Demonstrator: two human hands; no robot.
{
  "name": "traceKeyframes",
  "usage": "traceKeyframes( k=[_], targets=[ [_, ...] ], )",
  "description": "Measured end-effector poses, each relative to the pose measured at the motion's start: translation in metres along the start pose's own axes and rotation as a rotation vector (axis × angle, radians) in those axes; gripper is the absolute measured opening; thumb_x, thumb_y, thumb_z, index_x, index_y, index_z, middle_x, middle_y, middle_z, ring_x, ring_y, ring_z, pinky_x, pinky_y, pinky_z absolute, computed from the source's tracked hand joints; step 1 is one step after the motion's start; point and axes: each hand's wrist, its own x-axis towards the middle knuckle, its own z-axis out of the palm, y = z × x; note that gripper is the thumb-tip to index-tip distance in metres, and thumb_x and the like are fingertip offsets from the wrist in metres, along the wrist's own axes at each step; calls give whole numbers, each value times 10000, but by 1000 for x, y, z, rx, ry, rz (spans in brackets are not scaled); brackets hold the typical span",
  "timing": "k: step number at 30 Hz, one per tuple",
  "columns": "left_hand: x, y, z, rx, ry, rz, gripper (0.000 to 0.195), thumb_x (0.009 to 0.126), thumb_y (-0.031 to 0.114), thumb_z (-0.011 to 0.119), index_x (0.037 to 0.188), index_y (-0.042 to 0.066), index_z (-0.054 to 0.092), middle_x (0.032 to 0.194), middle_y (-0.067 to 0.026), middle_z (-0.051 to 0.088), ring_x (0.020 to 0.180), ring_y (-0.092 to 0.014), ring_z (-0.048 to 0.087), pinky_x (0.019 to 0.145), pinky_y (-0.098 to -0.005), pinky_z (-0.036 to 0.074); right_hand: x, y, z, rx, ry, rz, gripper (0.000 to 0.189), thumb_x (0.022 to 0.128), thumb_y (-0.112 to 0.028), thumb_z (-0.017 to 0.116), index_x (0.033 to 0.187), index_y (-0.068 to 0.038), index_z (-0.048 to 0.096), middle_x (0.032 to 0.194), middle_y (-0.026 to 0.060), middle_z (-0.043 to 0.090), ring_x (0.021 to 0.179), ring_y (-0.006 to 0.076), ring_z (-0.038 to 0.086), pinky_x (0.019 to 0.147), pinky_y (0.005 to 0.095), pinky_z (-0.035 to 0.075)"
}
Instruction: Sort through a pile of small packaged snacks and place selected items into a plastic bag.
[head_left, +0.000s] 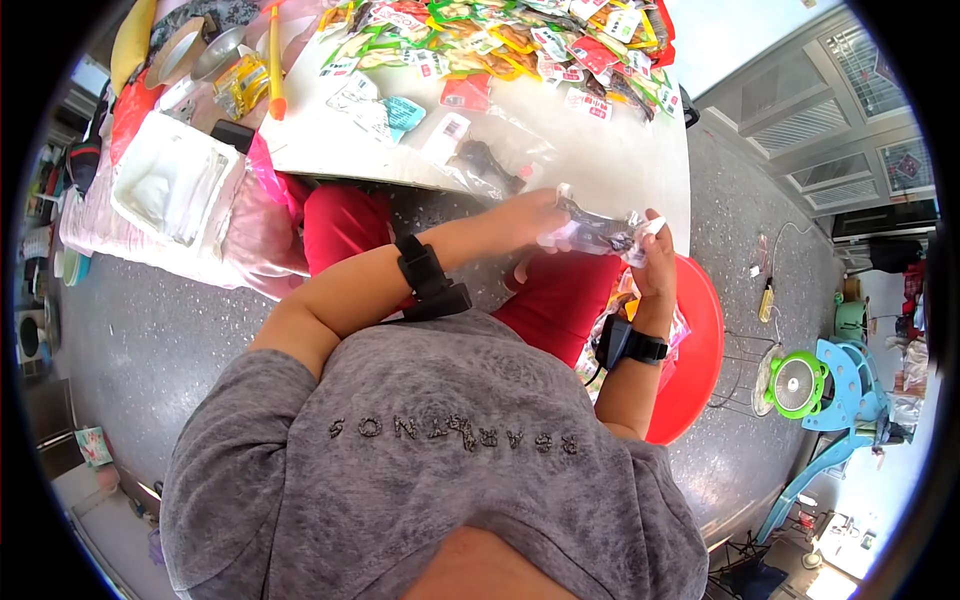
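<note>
Over the near right edge of a white table (637, 157), my left hand (536, 219) grips one end of a clear plastic packet (600, 232) with something dark inside. The fingers of my right hand (657, 259) pinch the packet's other, crumpled end. Just beyond my left hand lies another clear plastic wrapper with a dark item (487, 163) in it, with a white barcoded label beside it. Farther off are a red packet or label (465, 91) and a teal-and-white packet (401, 116). Colourful sealed food packets (480, 45) are heaped across the table's far side.
A red basin (701, 345) holding packets stands by my right leg. Left of the table are a white plastic tub (172, 180), a black phone-like object (233, 136) and a yellow-orange stick (276, 67). A green fan (796, 385) stands at the right.
</note>
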Motion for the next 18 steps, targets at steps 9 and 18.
traceKeyframes(
  k=[9,18],
  targets=[
    [-2,0,-20,593,231,178,300,700,214,501,904,3,441,818,-111,484,712,-222,509,622,-285,402,-16,6,0,152,11,203,155,717,-99,522,860,-61,472,714,45,519,545,167,517,449,285,458],
    [9,-19,-28,1254,421,232,197,665,158,464,807,21,470,758,-147,483,674,-289,495,560,-378,402,-10,11,17,126,184,279,101,765,-100,428,843,-40,452,654,73,512,515,178,506,406,265,425]
  ],
)
